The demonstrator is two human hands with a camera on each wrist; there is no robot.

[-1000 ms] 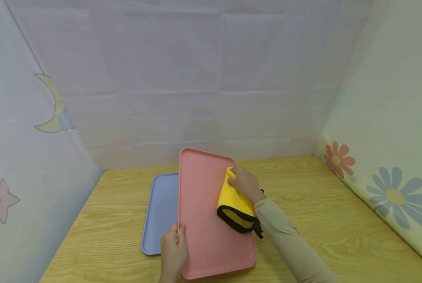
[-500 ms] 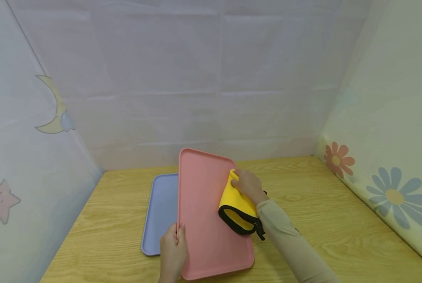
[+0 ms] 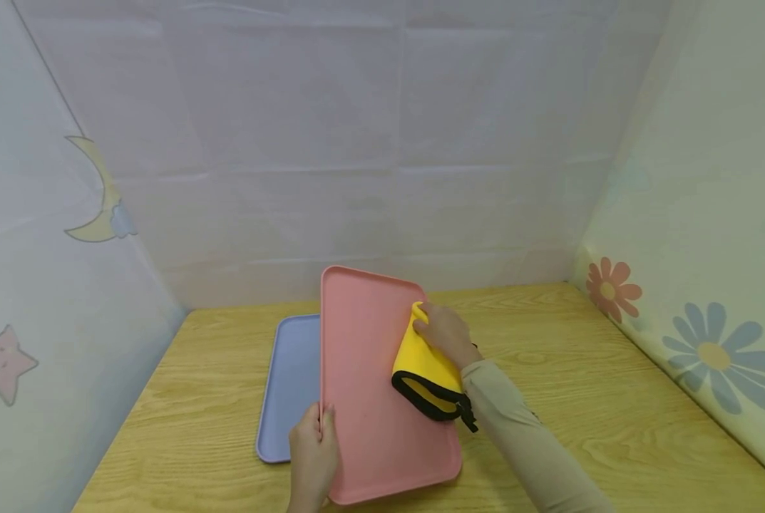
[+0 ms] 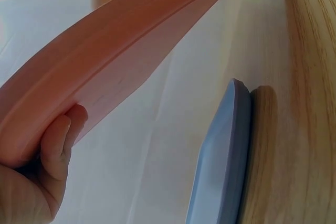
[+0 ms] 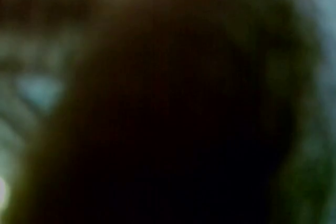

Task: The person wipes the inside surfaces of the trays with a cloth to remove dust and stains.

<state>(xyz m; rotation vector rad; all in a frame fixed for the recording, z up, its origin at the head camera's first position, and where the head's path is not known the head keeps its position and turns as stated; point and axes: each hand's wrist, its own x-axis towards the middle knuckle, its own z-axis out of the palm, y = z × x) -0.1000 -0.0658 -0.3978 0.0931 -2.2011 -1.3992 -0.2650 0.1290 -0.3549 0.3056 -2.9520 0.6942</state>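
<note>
In the head view a pink rectangular tray [image 3: 363, 385] is held up at a tilt. My left hand [image 3: 314, 452] grips its left rim low down, thumb in front; the left wrist view shows fingers curled at the tray's edge. My right hand [image 3: 448, 335] holds a folded yellow cleaning cloth [image 3: 423, 362] with black edging, thumb on its near side. The cloth overlaps the right part of the tray's face, its open fold facing down toward me. Nearly all of the right wrist view is dark and blurred.
A blue tray [image 3: 292, 385] lies flat on the wooden table [image 3: 183, 413], partly hidden behind the pink one. Pale sheets [image 3: 279, 178] stand behind the table and along both sides, the side ones printed with flowers, a moon and a star.
My right hand and the cloth shift slightly right and down, then back up and left across the pink tray. The pink tray moves a touch left; my left hand keeps its hold.
</note>
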